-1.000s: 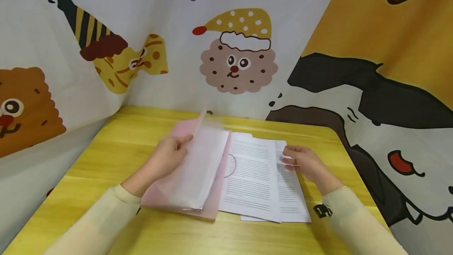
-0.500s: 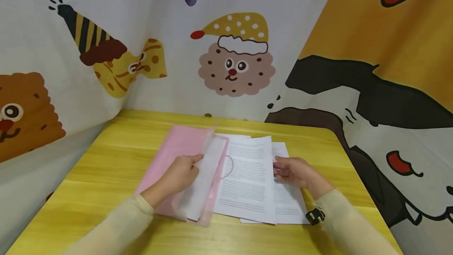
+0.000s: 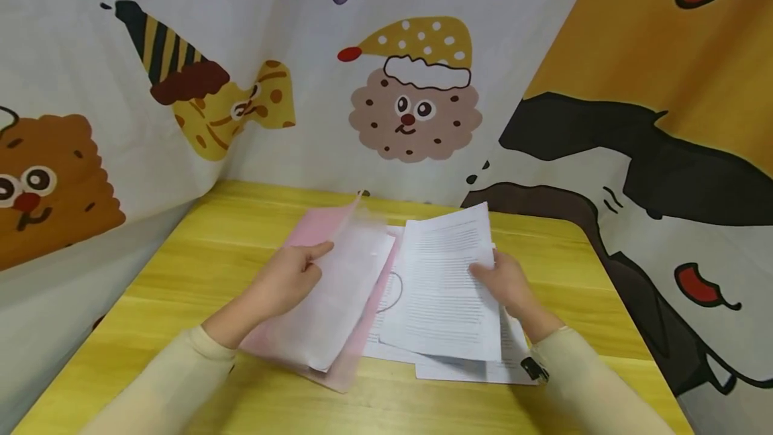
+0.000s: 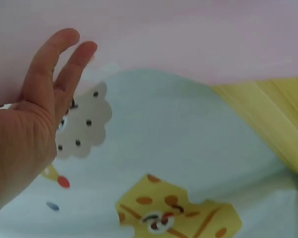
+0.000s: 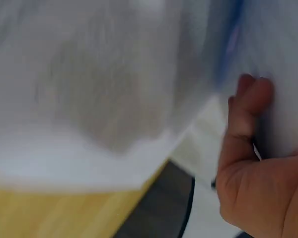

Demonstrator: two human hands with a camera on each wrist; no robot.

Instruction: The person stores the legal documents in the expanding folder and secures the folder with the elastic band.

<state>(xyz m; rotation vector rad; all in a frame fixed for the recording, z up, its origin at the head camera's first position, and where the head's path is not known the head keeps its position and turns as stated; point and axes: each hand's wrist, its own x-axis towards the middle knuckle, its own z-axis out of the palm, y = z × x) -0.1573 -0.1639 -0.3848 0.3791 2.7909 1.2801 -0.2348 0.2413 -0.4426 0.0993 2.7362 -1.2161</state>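
Note:
A pink translucent folder [image 3: 320, 223] lies opened on the left part of the table, with white paper [image 3: 347, 294] showing inside. My left hand [image 3: 286, 280] holds the folder's raised cover at its left side; in the left wrist view two bent fingers [image 4: 39, 74] lie against the pink cover [image 4: 198, 39]. On the right, a printed sheet [image 3: 443, 280] is lifted and tilted. My right hand [image 3: 506, 284] pinches its right edge, thumb on the front, and in the right wrist view the fingers [image 5: 243, 119] reach behind paper. More printed sheets [image 3: 513, 354] lie below it.
A thin cord loop [image 3: 400, 294] sticks out from the folder's right edge. The yellow wood-grain table [image 3: 199, 254] ends at a cartoon-printed curtain [image 3: 290, 160] at the back and sides. A small black device [image 3: 534, 369] sits at the right wrist.
My right hand has taken hold of the printed sheet at its right edge and raised it off the others. The left hand dipped right with the cover, then swung back left.

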